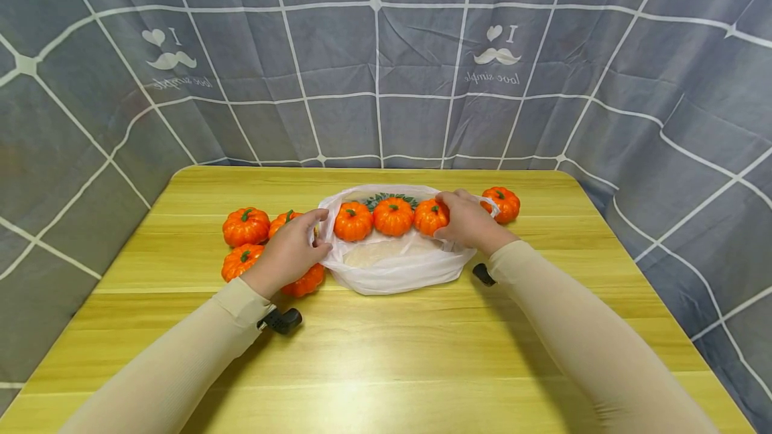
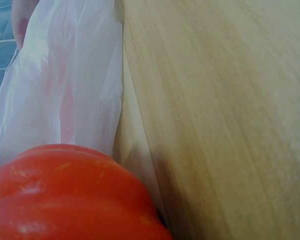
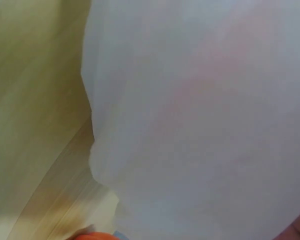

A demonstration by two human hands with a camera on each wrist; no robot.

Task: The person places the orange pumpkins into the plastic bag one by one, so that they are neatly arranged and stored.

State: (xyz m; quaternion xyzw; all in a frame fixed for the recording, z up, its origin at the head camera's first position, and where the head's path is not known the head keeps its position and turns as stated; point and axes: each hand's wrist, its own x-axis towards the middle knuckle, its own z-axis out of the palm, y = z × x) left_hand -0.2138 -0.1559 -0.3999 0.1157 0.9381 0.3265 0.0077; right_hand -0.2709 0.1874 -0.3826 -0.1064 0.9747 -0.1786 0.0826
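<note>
The left hand (image 1: pixel 292 250), thumb and fingers curved, holds the left rim of a white bag (image 1: pixel 392 276) on the table (image 1: pixel 374 360). The right hand (image 1: pixel 473 220) curls round the rightmost pumpkin (image 1: pixel 429 218) of three inside. Other pumpkins (image 1: pixel 246 226) lie near both hands.

The left hand (image 1: pixel 293 246) and right hand (image 1: pixel 473 222) hold a white plastic bag (image 1: pixel 398 278) containing three orange pumpkins (image 1: pixel 393 217).
</note>
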